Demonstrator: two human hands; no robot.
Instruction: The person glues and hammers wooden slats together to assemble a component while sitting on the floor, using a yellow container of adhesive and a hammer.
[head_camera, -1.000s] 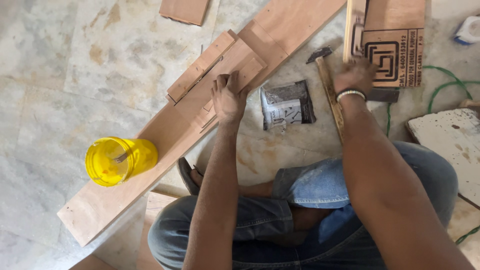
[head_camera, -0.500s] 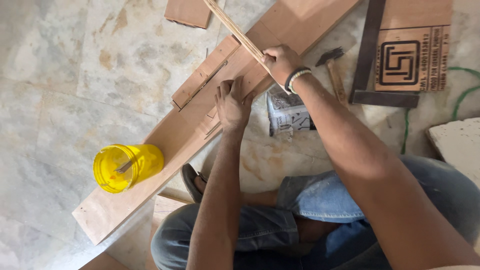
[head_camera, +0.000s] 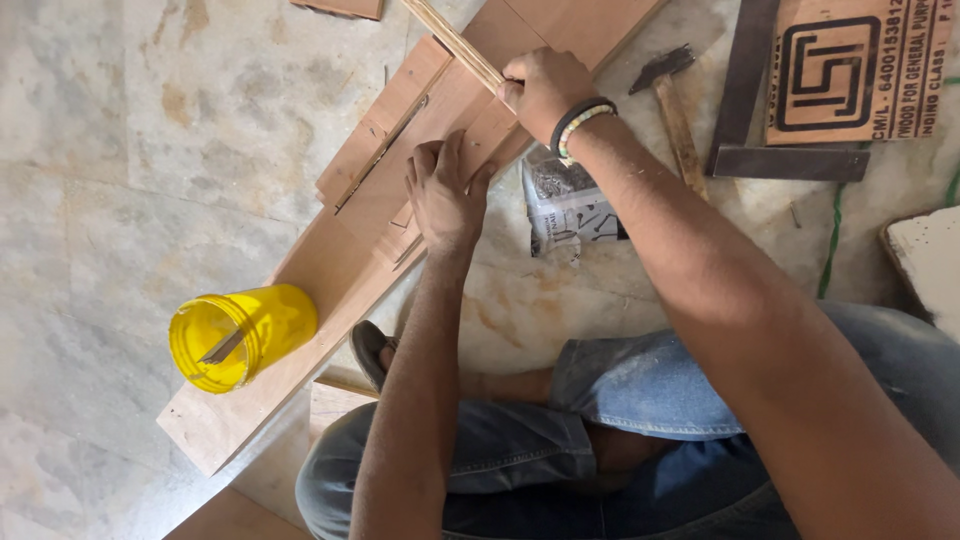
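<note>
My right hand (head_camera: 540, 90) has brought the wood strip (head_camera: 455, 45) over the plank (head_camera: 330, 270), fist clamped; left hand (head_camera: 445, 195) presses flat, fingers together; brown printed cardboard (head_camera: 860, 65) top right.

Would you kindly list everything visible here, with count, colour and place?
long plank: 1, light brown, diagonal on the stone floor
smaller wood pieces: a few, brown, on the plank's upper part
thin wooden strip: 1, pale, over the plank, gripped at its lower end
yellow tub: 1, on the plank's lower end, a tool inside
hammer: 1, wooden handle, floor at upper right
metal square: 1, dark, beside a printed brown board
newspaper packet: 1, grey, beside the plank
left hand: pressing flat on the wood pieces
right hand: wristband, closed on the thin wooden strip
</note>
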